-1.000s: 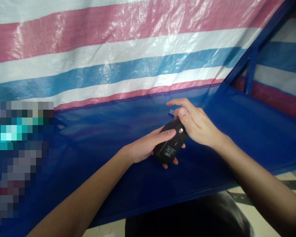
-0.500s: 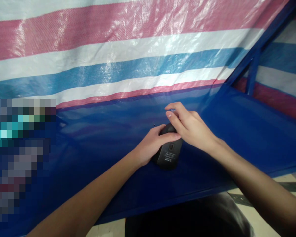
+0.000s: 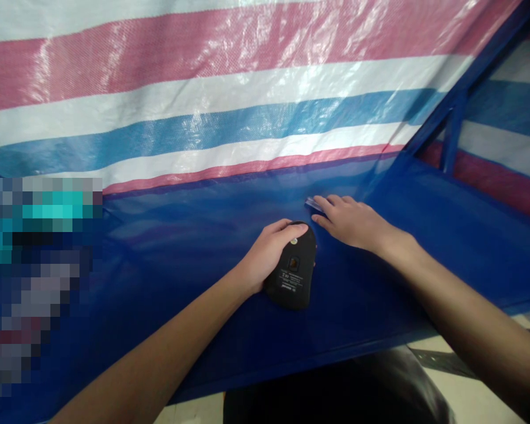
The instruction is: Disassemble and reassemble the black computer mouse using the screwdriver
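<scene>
A black computer mouse (image 3: 292, 274) lies upside down on the blue table (image 3: 181, 282), its label and sensor facing up. My left hand (image 3: 271, 250) is wrapped around its left side with the thumb on top. Just right of it my right hand (image 3: 351, 221) rests low over the table with the fingers stretched towards a small bluish object (image 3: 312, 204) at the fingertips. I cannot make out what that object is or whether the fingers grip it.
A striped pink, white and blue tarpaulin (image 3: 212, 100) hangs behind the table. A blue frame post (image 3: 451, 138) stands at the right. A blurred-out patch (image 3: 35, 282) covers the left. The table's front edge (image 3: 335, 353) runs above a dark shape and pale floor.
The mouse has come down flat onto the table and my left hand holds it alone. My right hand has left the mouse and reached back to the small object beyond it.
</scene>
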Demonstrator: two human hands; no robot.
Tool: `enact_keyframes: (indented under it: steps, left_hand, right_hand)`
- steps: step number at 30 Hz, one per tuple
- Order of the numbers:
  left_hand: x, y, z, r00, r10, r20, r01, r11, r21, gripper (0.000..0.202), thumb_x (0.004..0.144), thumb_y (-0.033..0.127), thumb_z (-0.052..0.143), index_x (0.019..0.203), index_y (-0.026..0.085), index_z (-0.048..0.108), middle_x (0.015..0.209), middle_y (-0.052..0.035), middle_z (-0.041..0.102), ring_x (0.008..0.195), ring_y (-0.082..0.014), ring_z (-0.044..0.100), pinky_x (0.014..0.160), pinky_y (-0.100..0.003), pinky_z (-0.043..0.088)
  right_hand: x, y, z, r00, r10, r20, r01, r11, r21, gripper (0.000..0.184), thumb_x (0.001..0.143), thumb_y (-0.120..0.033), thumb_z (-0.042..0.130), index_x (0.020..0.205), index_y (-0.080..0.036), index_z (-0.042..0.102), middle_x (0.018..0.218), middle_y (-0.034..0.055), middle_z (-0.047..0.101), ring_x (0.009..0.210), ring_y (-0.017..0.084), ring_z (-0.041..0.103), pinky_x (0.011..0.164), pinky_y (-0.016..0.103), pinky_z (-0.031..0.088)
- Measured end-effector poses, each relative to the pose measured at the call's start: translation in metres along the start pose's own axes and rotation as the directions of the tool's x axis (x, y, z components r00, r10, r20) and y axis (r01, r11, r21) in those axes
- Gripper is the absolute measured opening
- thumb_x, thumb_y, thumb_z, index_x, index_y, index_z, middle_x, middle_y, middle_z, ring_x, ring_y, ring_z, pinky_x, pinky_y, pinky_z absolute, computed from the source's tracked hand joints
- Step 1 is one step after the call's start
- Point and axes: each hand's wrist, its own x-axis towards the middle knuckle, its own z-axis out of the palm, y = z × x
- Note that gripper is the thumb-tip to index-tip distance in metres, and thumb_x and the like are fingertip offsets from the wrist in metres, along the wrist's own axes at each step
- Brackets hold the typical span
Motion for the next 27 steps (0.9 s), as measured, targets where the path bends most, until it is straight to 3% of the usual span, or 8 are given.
enact_keyframes:
  steps: [2, 5, 8, 13, 19, 21, 23, 27]
  left_hand:
    - [0.0, -0.001, 0.0, 1.0, -0.007, -0.006, 0.007, 1.0, 0.008, 0.02, 0.077, 0.035, 0.06, 0.083, 0.016, 0.054, 0.08, -0.0068, 0.067, 0.054, -0.0168, 0.065, 0.048, -0.026, 0.05]
    - [0.001, -0.002, -0.001, 1.0, -0.011, 0.002, 0.011, 1.0, 0.021, 0.02, 0.077, 0.035, 0.06, 0.084, 0.016, 0.054, 0.081, -0.0071, 0.067, 0.054, -0.0174, 0.065, 0.047, -0.027, 0.05]
    - [0.002, -0.002, -0.002, 0.999, -0.023, 0.023, 0.022, 0.999, 0.035, 0.02, 0.077, 0.035, 0.059, 0.083, 0.017, 0.053, 0.081, -0.0061, 0.067, 0.055, -0.0177, 0.065, 0.048, -0.027, 0.05]
    - [0.002, -0.001, -0.004, 0.997, -0.035, 0.067, 0.026, 0.992, 0.126, 0.019, 0.076, 0.034, 0.061, 0.086, 0.018, 0.057, 0.077, -0.0055, 0.067, 0.06, -0.0181, 0.066, 0.051, -0.024, 0.047]
    - [-0.002, -0.001, 0.0, 0.972, -0.08, 0.219, 0.032, 0.976, 0.216, 0.018, 0.078, 0.028, 0.06, 0.093, 0.019, 0.063, 0.089, -0.0059, 0.069, 0.065, -0.0138, 0.064, 0.06, -0.024, 0.046]
    - [-0.005, 0.0, 0.002, 0.944, -0.109, 0.313, 0.024, 0.964, 0.264, 0.016, 0.079, 0.027, 0.059, 0.093, 0.019, 0.065, 0.092, -0.0053, 0.069, 0.072, -0.0145, 0.065, 0.065, -0.025, 0.047]
    - [-0.01, 0.002, 0.005, 0.893, -0.164, 0.418, 0.022, 0.946, 0.324, 0.016, 0.08, 0.026, 0.059, 0.093, 0.02, 0.066, 0.09, -0.0038, 0.068, 0.081, -0.016, 0.065, 0.072, -0.026, 0.048]
    - [-0.017, 0.004, 0.008, 0.787, -0.275, 0.553, 0.041, 0.916, 0.398, 0.015, 0.08, 0.023, 0.058, 0.092, 0.021, 0.068, 0.088, -0.0022, 0.067, 0.086, -0.0167, 0.063, 0.078, -0.028, 0.05]
  right_hand:
    - [0.002, 0.003, 0.003, 0.998, -0.029, 0.062, 0.032, 0.998, -0.046, 0.043, 0.095, -0.033, 0.03, 0.128, -0.013, 0.049, 0.109, 0.0199, 0.062, 0.095, 0.034, 0.061, 0.071, 0.041, 0.046]
    - [0.006, 0.007, -0.001, 0.994, -0.084, 0.069, 0.09, 0.992, -0.088, 0.032, 0.093, -0.023, 0.033, 0.106, -0.01, 0.059, 0.101, 0.0187, 0.063, 0.089, 0.03, 0.063, 0.07, 0.037, 0.044]
    - [0.015, 0.014, -0.007, 0.985, -0.142, 0.103, 0.146, 0.989, -0.036, 0.024, 0.091, -0.022, 0.038, 0.094, -0.012, 0.06, 0.096, 0.0163, 0.065, 0.085, 0.028, 0.064, 0.067, 0.035, 0.042]
    - [0.029, 0.021, -0.004, 0.983, -0.154, 0.103, 0.134, 0.975, 0.177, 0.025, 0.093, -0.033, 0.037, 0.095, -0.017, 0.056, 0.092, 0.0106, 0.068, 0.081, 0.023, 0.065, 0.063, 0.03, 0.039]
    - [0.022, 0.011, 0.002, 0.994, -0.098, -0.047, 0.101, 0.992, 0.078, 0.033, 0.093, -0.037, 0.037, 0.107, -0.016, 0.057, 0.103, 0.0141, 0.065, 0.083, 0.027, 0.064, 0.063, 0.033, 0.04]
    - [0.02, 0.005, -0.001, 0.981, -0.127, -0.145, 0.136, 0.989, 0.061, 0.035, 0.093, -0.037, 0.038, 0.114, -0.015, 0.056, 0.105, 0.0141, 0.064, 0.083, 0.027, 0.064, 0.064, 0.034, 0.042]
    - [0.022, -0.004, -0.004, 0.945, -0.234, -0.227, 0.258, 0.963, 0.082, 0.033, 0.094, -0.032, 0.039, 0.116, -0.015, 0.057, 0.107, 0.0124, 0.064, 0.089, 0.025, 0.063, 0.07, 0.034, 0.044]
    - [0.026, -0.028, -0.003, 0.839, -0.491, -0.234, 0.531, 0.831, 0.162, 0.027, 0.094, -0.023, 0.042, 0.111, -0.015, 0.061, 0.105, 0.0102, 0.064, 0.095, 0.021, 0.061, 0.082, 0.033, 0.044]
